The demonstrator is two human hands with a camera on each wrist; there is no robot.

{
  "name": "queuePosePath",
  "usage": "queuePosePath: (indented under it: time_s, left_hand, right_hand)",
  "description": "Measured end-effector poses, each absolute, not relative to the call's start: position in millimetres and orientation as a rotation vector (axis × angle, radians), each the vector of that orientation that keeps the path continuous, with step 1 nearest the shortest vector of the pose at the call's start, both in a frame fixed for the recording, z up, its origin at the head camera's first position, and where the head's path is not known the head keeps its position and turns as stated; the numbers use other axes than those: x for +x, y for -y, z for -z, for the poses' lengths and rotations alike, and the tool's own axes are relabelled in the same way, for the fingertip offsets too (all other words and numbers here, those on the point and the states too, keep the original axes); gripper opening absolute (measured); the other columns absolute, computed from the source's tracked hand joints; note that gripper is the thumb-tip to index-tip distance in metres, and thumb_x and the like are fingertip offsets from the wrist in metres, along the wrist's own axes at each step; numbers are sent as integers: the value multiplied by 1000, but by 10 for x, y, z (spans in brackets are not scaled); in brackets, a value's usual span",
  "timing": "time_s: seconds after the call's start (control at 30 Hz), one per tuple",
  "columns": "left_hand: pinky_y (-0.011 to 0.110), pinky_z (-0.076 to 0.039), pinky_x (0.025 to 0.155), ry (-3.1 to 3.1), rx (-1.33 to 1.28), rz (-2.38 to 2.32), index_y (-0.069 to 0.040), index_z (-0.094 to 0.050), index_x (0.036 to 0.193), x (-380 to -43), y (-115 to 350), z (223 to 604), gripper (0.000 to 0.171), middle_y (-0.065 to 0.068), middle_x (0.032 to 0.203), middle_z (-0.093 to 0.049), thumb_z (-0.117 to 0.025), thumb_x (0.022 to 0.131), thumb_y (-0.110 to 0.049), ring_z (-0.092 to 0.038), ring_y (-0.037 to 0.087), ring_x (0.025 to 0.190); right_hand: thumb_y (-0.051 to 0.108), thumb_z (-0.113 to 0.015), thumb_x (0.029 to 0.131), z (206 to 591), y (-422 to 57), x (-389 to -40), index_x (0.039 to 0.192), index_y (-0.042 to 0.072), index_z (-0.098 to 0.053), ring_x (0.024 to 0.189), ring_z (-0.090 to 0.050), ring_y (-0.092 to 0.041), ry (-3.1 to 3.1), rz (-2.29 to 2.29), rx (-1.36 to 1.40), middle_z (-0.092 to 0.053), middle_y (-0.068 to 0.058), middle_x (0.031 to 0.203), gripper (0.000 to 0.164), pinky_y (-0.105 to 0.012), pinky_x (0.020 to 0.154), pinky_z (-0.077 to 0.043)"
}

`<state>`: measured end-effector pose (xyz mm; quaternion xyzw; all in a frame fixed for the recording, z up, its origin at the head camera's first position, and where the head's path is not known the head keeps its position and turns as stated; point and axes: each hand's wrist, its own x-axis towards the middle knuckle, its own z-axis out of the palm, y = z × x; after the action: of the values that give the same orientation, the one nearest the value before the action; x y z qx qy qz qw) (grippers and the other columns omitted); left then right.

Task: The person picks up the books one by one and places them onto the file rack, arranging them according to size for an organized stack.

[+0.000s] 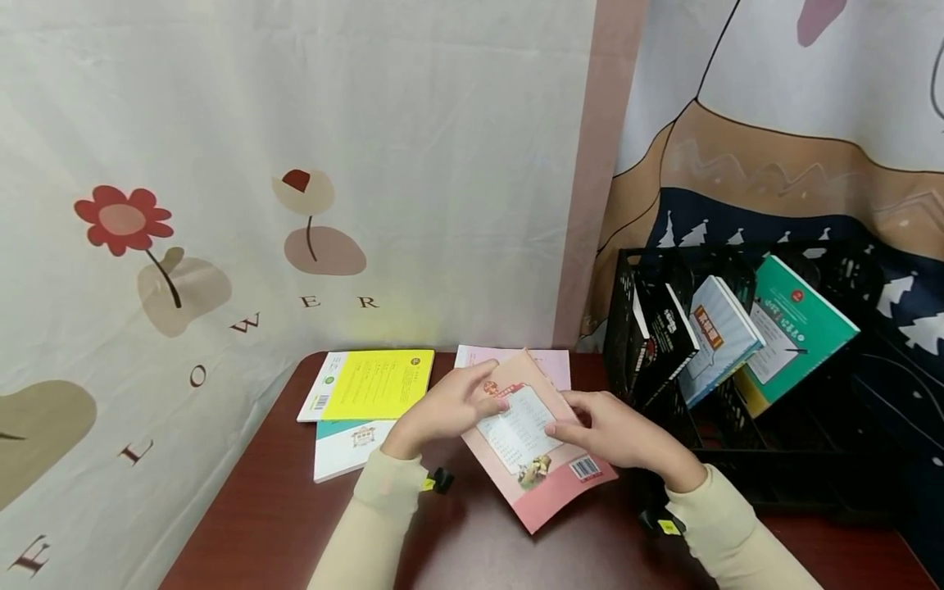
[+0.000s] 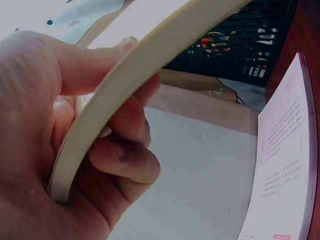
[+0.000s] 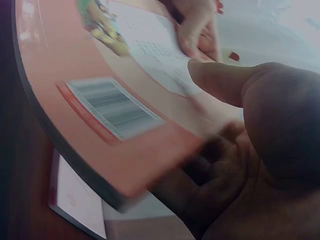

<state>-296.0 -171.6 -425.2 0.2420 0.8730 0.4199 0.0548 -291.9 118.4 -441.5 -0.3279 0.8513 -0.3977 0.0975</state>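
A pink paperback book (image 1: 516, 442) with a white text panel and a barcode is held tilted above the table between both hands. My left hand (image 1: 446, 407) grips its upper left edge, thumb on the cover; in the left wrist view the fingers curl behind the thick page block (image 2: 95, 115). On the opposite edge my right hand (image 1: 619, 430) holds it, thumb across the cover. The barcode (image 3: 112, 107) side bends toward the right wrist camera. Behind the held book lies a pale pink book (image 1: 549, 365), partly hidden.
On the brown table (image 1: 251, 492), a yellow-and-white book (image 1: 376, 385) overlaps a teal-and-white book (image 1: 347, 451) at the left. A black rack (image 1: 627, 328) at the right holds a black book (image 1: 664, 344), a light blue book (image 1: 719, 336) and a green book (image 1: 800, 328). A printed curtain (image 1: 442, 164) hangs behind.
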Motion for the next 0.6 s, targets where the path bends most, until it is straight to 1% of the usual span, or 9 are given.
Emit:
queuePosePath:
  time_s: [0.1,0.17,0.2,0.27,0.33,0.4,0.43,0.5,0.6]
  left_hand:
    - [38,-59,76,-2683,730,-1267,-29,-66,113,-2958,1687,4252,21,-5,85,-73,-76,95,-36,-71,12,75]
    - [37,-60,71,-2734,682,-1291,-29,-69,107,-2962,1669,4248,22,-5,83,-72,-79,91,-41,-71,13,72]
    - [37,-59,69,-2774,639,-1309,-31,-70,105,-2966,1662,4247,25,-5,82,-73,-82,88,-45,-71,13,71]
    - [38,-59,67,-2847,525,-1370,-33,-73,100,-2975,1651,4246,31,-7,83,-74,-85,81,-55,-71,13,71]
    - [40,-58,68,-2894,428,-1451,-35,-74,99,-2986,1642,4243,39,-8,87,-75,-88,74,-62,-70,15,73]
    - [40,-58,72,-2895,375,-1543,-37,-72,104,-3001,1634,4242,48,-9,95,-76,-90,69,-65,-72,15,78]
    - [40,-59,74,-2879,369,-1596,-37,-71,110,-3008,1630,4244,52,-8,99,-76,-90,69,-63,-73,16,80]
    - [40,-60,76,-2829,387,-1701,-36,-65,124,-3023,1624,4248,61,-4,105,-76,-91,73,-57,-74,18,83]
    - [43,-62,69,-2747,414,-1828,-30,-54,139,-3043,1610,4260,69,2,109,-75,-88,82,-47,-73,22,81]
  right_hand:
    - [40,-66,103,4444,-1156,-2909,111,17,-76,71,-66,-4,-2526,1156,-991,-76,8,87,27,-28,65,-56]
    - [40,-66,103,4444,-1153,-2901,102,18,-77,66,-64,-3,-2549,1160,-994,-75,10,80,25,-28,62,-55]
    - [40,-66,103,4439,-1152,-2898,100,18,-77,65,-64,-3,-2554,1174,-985,-74,10,78,24,-28,61,-55]
    - [39,-67,102,4422,-1152,-2892,99,17,-77,65,-67,-4,-2553,1220,-962,-76,9,78,25,-28,60,-57]
    - [39,-67,102,4401,-1153,-2886,102,15,-77,66,-71,-7,-2534,1279,-922,-78,6,81,26,-30,60,-60]
    - [39,-67,102,4383,-1158,-2883,105,13,-77,67,-74,-11,-2508,1336,-874,-80,2,84,28,-32,58,-62]
    - [39,-67,102,4375,-1161,-2883,107,12,-77,67,-75,-12,-2504,1359,-855,-80,0,85,29,-33,58,-62]
    - [39,-68,102,4359,-1173,-2884,108,9,-77,67,-76,-15,-2504,1408,-809,-80,-3,85,31,-34,57,-63]
    - [40,-68,101,4325,-1199,-2888,113,7,-77,69,-76,-17,-2508,1503,-733,-80,-7,88,36,-35,58,-63]
